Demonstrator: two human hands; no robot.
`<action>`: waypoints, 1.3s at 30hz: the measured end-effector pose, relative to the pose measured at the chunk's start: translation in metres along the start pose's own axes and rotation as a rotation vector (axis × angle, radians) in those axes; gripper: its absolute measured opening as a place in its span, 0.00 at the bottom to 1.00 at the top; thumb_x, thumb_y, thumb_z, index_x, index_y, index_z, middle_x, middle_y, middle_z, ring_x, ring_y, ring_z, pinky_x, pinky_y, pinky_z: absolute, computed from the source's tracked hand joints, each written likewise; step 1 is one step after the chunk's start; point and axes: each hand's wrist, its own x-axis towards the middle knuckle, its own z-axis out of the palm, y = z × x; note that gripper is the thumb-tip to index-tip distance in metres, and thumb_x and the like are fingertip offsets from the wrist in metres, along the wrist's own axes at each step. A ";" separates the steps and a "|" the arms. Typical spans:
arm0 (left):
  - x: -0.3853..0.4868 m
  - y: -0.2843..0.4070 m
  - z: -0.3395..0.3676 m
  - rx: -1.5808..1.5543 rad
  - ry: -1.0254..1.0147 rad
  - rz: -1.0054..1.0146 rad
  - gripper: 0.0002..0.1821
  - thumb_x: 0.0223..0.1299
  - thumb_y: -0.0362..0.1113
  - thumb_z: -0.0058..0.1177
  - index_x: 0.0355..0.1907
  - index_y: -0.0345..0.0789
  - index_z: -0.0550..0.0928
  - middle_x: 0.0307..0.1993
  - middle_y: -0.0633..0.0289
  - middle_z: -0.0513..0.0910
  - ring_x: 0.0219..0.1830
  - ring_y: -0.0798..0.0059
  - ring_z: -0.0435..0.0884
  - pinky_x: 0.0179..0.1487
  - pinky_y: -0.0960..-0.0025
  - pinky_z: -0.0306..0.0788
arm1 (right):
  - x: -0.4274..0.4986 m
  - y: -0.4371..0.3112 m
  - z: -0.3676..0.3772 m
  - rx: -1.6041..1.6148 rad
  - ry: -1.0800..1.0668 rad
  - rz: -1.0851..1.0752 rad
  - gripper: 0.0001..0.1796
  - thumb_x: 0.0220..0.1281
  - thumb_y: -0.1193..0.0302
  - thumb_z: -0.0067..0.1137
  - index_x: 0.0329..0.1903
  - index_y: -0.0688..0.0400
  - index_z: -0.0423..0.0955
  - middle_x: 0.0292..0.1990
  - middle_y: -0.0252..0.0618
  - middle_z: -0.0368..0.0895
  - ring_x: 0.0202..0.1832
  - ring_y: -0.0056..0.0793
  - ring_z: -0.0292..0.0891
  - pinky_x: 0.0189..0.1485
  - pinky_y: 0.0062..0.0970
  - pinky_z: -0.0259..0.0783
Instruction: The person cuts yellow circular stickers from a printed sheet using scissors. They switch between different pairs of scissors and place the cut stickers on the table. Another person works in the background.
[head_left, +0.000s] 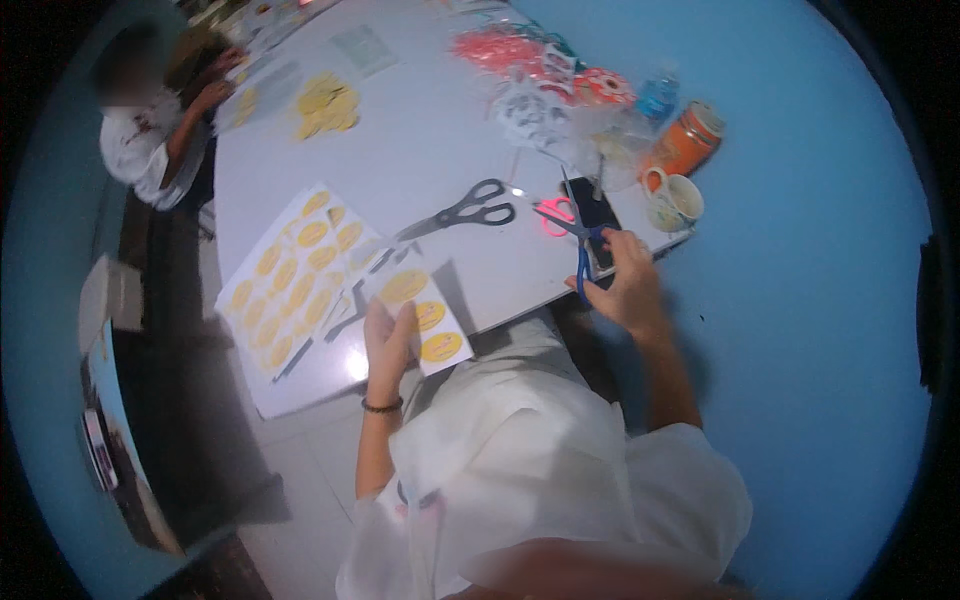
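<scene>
My left hand (391, 337) holds a white paper strip (450, 366) printed with several yellow ovals, near the table's front edge. In my right hand (630, 281) is a pair of blue-handled scissors (583, 259), blades apart and pointing up and away from me, over a dark phone (592, 202). Black-handled scissors (474, 205) lie on the table between my hands, their blades towards the paper sheets. Pink-handled scissors (555, 217) lie just beside the blue ones. To the left, overlapping white sheets (289, 281) bear many yellow ovals.
The white table (420, 135) holds a pile of yellow cut-outs (328, 105), red ribbon-like material (499, 52) and clear plastic bags (532, 112). At the right stand a mug (675, 202), an orange can (686, 142) and a blue-tinted bottle (658, 96). Another person (154, 142) sits at the far left.
</scene>
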 end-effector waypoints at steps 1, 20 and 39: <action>-0.002 0.004 0.001 -0.005 -0.001 0.010 0.17 0.68 0.28 0.51 0.58 0.31 0.70 0.52 0.60 0.80 0.51 0.78 0.79 0.54 0.73 0.72 | 0.003 -0.014 0.013 0.090 -0.074 0.018 0.32 0.46 0.57 0.73 0.51 0.60 0.72 0.42 0.47 0.76 0.41 0.45 0.76 0.42 0.39 0.72; -0.020 0.045 0.008 -0.257 0.051 0.043 0.22 0.72 0.29 0.42 0.66 0.30 0.63 0.58 0.58 0.74 0.57 0.77 0.73 0.60 0.71 0.68 | 0.026 -0.107 0.051 0.120 -0.309 -0.179 0.33 0.43 0.47 0.70 0.48 0.55 0.74 0.40 0.42 0.78 0.41 0.44 0.76 0.43 0.39 0.68; -0.003 0.050 0.021 0.527 0.062 0.382 0.21 0.68 0.33 0.52 0.60 0.28 0.70 0.58 0.52 0.76 0.52 0.68 0.79 0.55 0.70 0.72 | 0.018 -0.089 0.066 1.828 -1.009 0.439 0.46 0.54 0.32 0.55 0.51 0.66 0.70 0.27 0.34 0.72 0.27 0.21 0.66 0.32 0.23 0.64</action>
